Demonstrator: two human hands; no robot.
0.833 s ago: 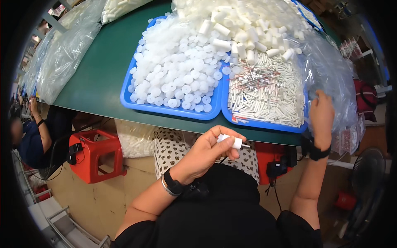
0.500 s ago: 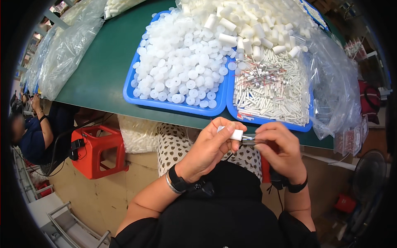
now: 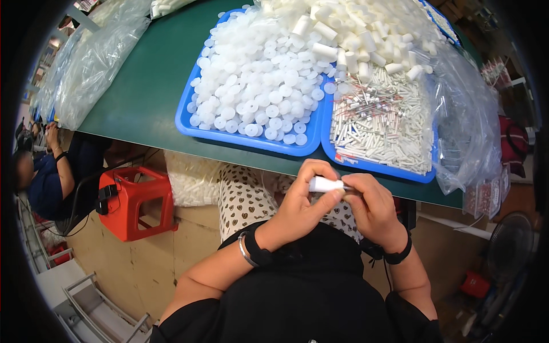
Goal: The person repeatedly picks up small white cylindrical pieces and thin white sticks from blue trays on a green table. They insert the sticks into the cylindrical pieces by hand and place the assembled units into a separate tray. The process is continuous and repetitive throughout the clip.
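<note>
Held in front of my lap, just off the table's near edge, is a white plastic tube [image 3: 323, 184]. My left hand [image 3: 300, 206] is closed round it, with thumb and fingers pinching its sides. At the tube's right end, my right hand [image 3: 373, 208] is closed in a pinch, its fingertips almost touching the left thumb. A small pale piece shows at that end, and a thin greyish bit runs into the right fingers; what exactly they grip is mostly hidden.
A blue tray [image 3: 246, 144] heaped with translucent white discs stands on the green table [image 3: 134, 97]. Beside it, another blue tray [image 3: 389, 171] holds thin white tubes and red-wired parts, with thick white cylinders [image 3: 366, 40] behind. Plastic bags [image 3: 466, 126] lie right; a red stool [image 3: 137, 206] stands left.
My right hand has moved left, up against the tube's end. The thin wires or rods that stuck out there are now mostly covered by fingers. The view has shifted slightly.
</note>
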